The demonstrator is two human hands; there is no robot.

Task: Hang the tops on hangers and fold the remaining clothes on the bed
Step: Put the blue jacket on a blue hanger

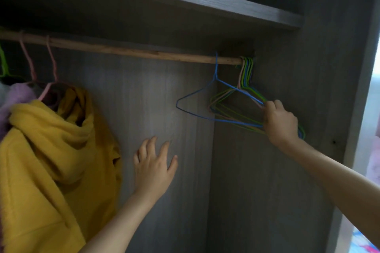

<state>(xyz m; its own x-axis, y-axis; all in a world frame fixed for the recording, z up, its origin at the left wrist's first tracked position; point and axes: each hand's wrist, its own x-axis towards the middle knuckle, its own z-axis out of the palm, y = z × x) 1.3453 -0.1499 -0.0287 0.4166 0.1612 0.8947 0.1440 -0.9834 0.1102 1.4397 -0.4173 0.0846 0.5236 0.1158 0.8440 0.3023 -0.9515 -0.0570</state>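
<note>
R hand (280,122) grips blue hanger (197,96) on rod (123,49) — L hand (153,167) open, fingers spread, nr yellow hoodie (47,160).

Both arms are bare and reaching up and forward. The right arm comes in from the lower right, stretched out pretty straight. The right hand (280,123) is basically a fist seen from the back, fingers curled round the corner of a blue hanger (236,89). The left arm comes up from the bottom middle. The left hand (153,168) is open, fingers spread and loose, palm facing away, holding nothing, sitting lower than the right.
</note>
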